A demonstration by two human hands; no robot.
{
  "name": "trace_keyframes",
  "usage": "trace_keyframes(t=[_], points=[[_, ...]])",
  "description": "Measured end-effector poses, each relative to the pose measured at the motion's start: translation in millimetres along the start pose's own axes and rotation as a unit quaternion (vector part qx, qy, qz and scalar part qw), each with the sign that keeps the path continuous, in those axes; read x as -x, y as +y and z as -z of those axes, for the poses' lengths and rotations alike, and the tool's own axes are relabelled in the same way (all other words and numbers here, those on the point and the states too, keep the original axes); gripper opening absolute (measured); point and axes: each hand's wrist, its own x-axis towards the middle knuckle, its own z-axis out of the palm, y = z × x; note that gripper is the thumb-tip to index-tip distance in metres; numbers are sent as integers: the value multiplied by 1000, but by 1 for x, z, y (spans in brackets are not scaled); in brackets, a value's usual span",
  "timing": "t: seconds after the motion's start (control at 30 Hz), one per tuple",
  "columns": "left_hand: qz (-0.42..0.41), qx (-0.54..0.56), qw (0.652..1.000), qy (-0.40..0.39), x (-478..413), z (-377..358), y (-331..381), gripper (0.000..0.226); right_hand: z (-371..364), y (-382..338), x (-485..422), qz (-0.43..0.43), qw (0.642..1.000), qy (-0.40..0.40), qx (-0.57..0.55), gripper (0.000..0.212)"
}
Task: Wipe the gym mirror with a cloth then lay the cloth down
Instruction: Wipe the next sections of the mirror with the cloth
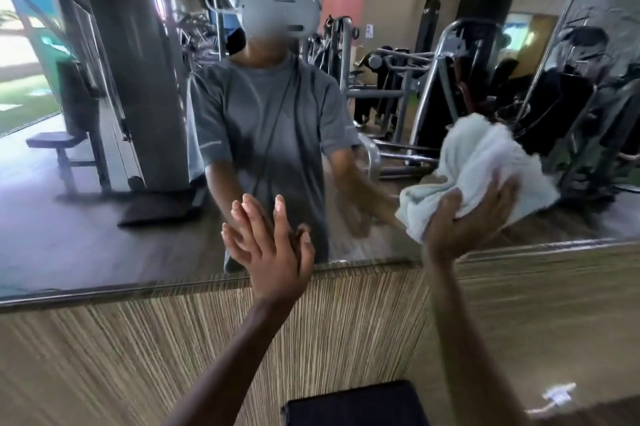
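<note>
Striped wood-grain panelling (138, 356) fills the near ground, with the top of a dark padded object (353, 403) at the bottom edge of the view. Both forearms reach up past the panel to the mirror (104, 183), whose lower edge runs along the panel's top.

The left hand (273, 252) lies flat against the glass just above that lower edge, fingers straight and slightly spread, holding nothing. Further right and a little higher, the right hand (464, 221) presses a bunched white cloth (474, 165) onto the glass with thumb and fingers splayed over it. It is blurred, so whether any finger hooks into the folds is hard to tell.

Deeper in the glass stand the reflected person (263, 113) and the weight machines (433, 86).

This looks like the wiping step, low on the mirror's right part. The next move calls for even palm pressure as the cloth sweeps, with the left hand as a brace. Laying the cloth down is not yet due.
</note>
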Motion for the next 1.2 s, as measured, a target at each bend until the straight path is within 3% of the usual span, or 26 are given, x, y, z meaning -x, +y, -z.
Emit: trace_keyframes(t=[0.07,0.1,0.13,0.17,0.23,0.27,0.3,0.37,0.43,0.5,0.57,0.6,0.67,0.77,0.83,0.93,1.0,1.07,1.2], points=[[1,-1,1000,1,1,0,0,73,-7,-34,31,-187,980,54,-34,63],[2,-5,1000,1,1,0,0,70,-4,-46,49,-213,976,37,-35,70],[6,-4,1000,1,1,-1,-1,67,2,-49,67,-168,985,-19,-24,74],[10,-2,1000,5,0,-1,-1,65,13,-46,83,-62,993,-103,-2,73],[7,7,1000,0,-1,4,-3,63,31,-11,85,202,950,-230,65,64],[-5,8,1000,-15,0,10,-7,63,37,15,71,289,921,-249,82,59],[-25,6,999,-31,2,16,-15,64,42,40,56,323,908,-249,94,55],[-31,11,997,-67,10,30,-40,69,49,76,34,256,937,-209,114,53],[54,23,996,-71,16,50,-71,79,48,79,33,62,980,-163,97,60],[155,19,987,-36,24,69,-103,83,37,44,48,-107,985,-114,73,63],[229,7,973,-25,32,86,-131,82,23,-10,82,-183,975,-98,76,65],[265,0,964,-26,35,94,-143,82,18,-40,102,-163,977,-110,76,65],[356,-16,934,-33,42,114,-177,84,13,-106,159,-17,978,-199,55,64],[441,-3,894,-83,42,138,-207,97,12,-171,219,208,935,-285,49,56],[465,-10,881,-83,35,158,-231,101,-1,-199,232,358,888,-287,7,51],[526,-41,848,-54,17,188,-280,85,-23,-237,249,582,767,-266,-32,53],[555,-59,828,-47,8,207,-316,78,-33,-271,267,660,698,-272,-43,52],[559,-69,825,-34,2,228,-355,74,-43,-309,292,700,656,-280,-40,51],[544,-120,828,-64,-7,276,-444,66,-61,-401,358,723,632,-277,-34,51]])
